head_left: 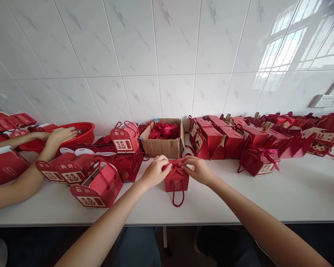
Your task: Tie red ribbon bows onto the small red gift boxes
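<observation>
A small red gift box (177, 181) stands on the table in front of me, its rope handle (178, 202) hanging down on the near side. At its top left, my left hand (155, 171) has its fingers closed in a pinch on a dark red ribbon (167, 167). My right hand (199, 170) is pinched at the top right of the same box, on the ribbon's other side. The fingertips partly hide the ribbon and the top flaps. Behind the box is a cardboard box (163, 147) holding a heap of red ribbons (164, 131).
On the left, a co-worker's arms (48, 142) reach to a red basin (86, 131) among open red boxes (97, 185). Rows of red boxes (228, 137) line the right side, with a ribbon-tied box (257, 161) in front. A tiled wall (172, 44) rises behind.
</observation>
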Tool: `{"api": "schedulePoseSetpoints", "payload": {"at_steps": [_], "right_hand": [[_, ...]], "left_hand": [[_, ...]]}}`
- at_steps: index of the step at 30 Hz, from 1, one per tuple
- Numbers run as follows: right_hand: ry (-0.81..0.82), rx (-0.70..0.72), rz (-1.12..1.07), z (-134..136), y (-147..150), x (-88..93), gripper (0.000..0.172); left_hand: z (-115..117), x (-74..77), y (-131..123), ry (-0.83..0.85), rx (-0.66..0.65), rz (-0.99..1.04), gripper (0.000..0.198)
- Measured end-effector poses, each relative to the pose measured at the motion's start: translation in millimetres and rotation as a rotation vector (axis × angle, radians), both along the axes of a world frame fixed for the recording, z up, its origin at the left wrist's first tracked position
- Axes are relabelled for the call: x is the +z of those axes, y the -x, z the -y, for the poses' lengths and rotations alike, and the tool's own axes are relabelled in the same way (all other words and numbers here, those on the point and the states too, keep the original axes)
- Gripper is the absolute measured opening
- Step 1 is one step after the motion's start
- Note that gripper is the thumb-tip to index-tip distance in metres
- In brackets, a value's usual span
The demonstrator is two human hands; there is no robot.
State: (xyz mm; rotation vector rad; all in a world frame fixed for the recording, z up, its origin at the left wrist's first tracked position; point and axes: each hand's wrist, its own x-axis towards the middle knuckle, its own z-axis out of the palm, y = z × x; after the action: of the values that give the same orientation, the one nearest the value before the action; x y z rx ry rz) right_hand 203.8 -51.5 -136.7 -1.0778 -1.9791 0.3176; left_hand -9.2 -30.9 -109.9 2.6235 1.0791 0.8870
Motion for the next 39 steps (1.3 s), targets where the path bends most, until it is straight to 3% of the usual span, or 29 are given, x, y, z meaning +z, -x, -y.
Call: {"api": "schedulePoseSetpoints", "payload": {"at_steps": [12, 18, 23, 27, 32, 39], "right_hand": [[-0.009, 0.034, 0.214, 2, 1, 13.2, 0.015], [0.021, 0.072, 0.205, 0, 1, 17.4, 0.020], [0.091, 0.051, 0.052, 1, -2, 7.7, 0.014], [0.225, -0.018, -0.136, 1, -5, -3.4, 0.018], [0.532, -0.012, -0.295, 1, -15, -7.7, 0.035], [0.818, 0.171, -0.408, 0, -38, -2.0, 0.052]], "left_hand": [[18, -5.8, -11, -0.175, 0.142, -0.148, 0.022], [13, -10.7, -12, -0.138, 0.121, -0.067, 0.022], [13, -18.0, -9, -0.083, 0.145, 0.092, 0.024], [14, -25.9, -8, -0.005, 0.218, 0.268, 0.029], [15, -33.5, -15, 0.141, 0.266, 0.419, 0.029], [19, -27.7, -27, 0.521, 0.226, 0.537, 0.029]]}}
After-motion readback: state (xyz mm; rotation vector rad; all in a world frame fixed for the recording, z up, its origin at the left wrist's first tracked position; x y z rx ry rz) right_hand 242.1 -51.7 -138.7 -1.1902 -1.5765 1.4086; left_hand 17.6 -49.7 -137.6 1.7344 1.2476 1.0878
